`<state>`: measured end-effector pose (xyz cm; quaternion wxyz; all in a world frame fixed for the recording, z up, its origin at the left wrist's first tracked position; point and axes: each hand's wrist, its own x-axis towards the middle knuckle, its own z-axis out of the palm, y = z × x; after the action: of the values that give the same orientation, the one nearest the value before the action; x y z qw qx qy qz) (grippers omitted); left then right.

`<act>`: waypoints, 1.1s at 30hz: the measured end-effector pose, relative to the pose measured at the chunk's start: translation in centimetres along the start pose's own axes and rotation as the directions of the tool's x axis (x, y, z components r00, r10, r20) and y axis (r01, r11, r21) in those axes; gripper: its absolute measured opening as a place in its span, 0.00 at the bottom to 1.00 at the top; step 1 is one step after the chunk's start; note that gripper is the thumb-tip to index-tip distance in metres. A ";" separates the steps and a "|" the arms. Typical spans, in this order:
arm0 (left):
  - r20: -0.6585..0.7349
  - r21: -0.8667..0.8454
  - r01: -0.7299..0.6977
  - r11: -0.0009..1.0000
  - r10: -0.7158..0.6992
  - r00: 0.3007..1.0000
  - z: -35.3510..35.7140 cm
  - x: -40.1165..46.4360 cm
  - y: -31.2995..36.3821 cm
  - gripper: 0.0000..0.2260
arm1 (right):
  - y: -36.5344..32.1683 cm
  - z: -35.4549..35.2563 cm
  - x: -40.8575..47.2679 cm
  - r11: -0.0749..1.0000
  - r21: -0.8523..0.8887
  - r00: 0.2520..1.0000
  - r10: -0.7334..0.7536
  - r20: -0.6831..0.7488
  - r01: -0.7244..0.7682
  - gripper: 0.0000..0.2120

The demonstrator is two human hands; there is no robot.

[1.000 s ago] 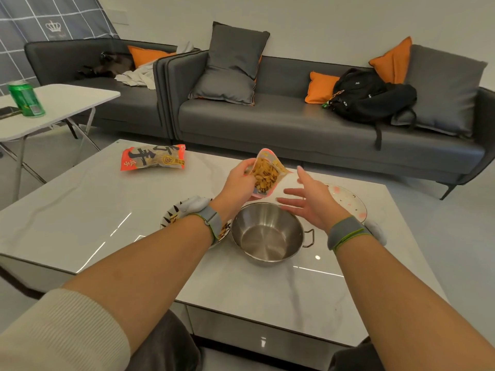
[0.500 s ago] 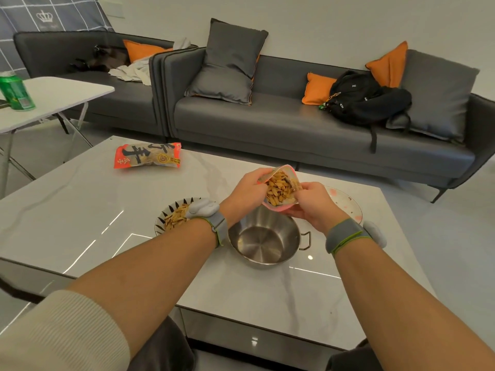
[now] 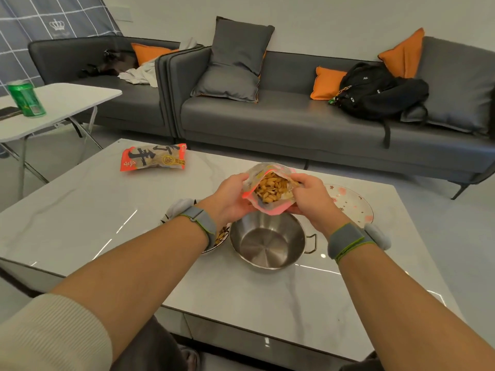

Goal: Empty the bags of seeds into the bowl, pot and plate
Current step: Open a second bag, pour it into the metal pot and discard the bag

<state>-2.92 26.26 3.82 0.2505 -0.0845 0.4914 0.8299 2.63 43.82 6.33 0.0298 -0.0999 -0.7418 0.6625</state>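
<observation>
An open pink-edged bag of seeds [image 3: 270,188] hangs just above the far rim of the steel pot [image 3: 267,241], its mouth facing me and full of seeds. My left hand [image 3: 230,195] grips its left side and my right hand [image 3: 308,195] grips its right side. The pot is bare inside. A patterned bowl [image 3: 222,235] with some seeds sits left of the pot, mostly hidden by my left wrist. To the right of the pot lies a white plate [image 3: 353,207] with pink spots. A sealed red seed bag [image 3: 154,158] lies at the table's far left.
The marble coffee table [image 3: 80,210] carries all of this. A grey sofa [image 3: 294,116] with cushions and a black backpack [image 3: 375,89] stands behind. At the left, a white folding table [image 3: 67,103] holds a green can [image 3: 25,99].
My right hand came in and took hold of the bag's right side. The bag moved down toward the pot and its mouth spread wider.
</observation>
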 end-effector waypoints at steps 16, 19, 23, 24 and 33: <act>-0.157 0.071 -0.050 0.996 0.061 0.986 0.6 1.0 -1.0 0.14 | 0.0 -2.1 -0.1 0.974 0.074 0.974 0.206 0.091 -0.213 0.11; -0.127 0.092 -0.040 0.995 0.051 0.991 0.6 0.8 -1.2 0.12 | 0.6 -2.2 -0.3 0.934 0.173 0.950 0.300 0.088 -0.311 0.06; -0.102 0.128 -0.013 0.992 0.027 0.994 0.9 0.6 -1.6 0.13 | 0.3 -1.3 -1.3 0.883 0.246 0.917 0.382 0.114 -0.399 0.09; -0.097 0.124 -0.013 0.992 0.025 0.995 0.8 0.8 -1.5 0.13 | 0.1 -1.2 -1.3 0.878 0.258 0.916 0.385 0.117 -0.402 0.10; -0.096 0.151 0.049 0.987 -0.035 0.995 0.7 0.0 -0.8 0.26 | -0.2 -1.0 -0.8 0.915 0.134 0.923 0.368 0.110 -0.381 0.16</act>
<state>-2.39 27.17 3.55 0.2504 -0.1141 0.5628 0.7795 3.55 44.67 6.75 -0.1206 -0.2099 -0.6566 0.7143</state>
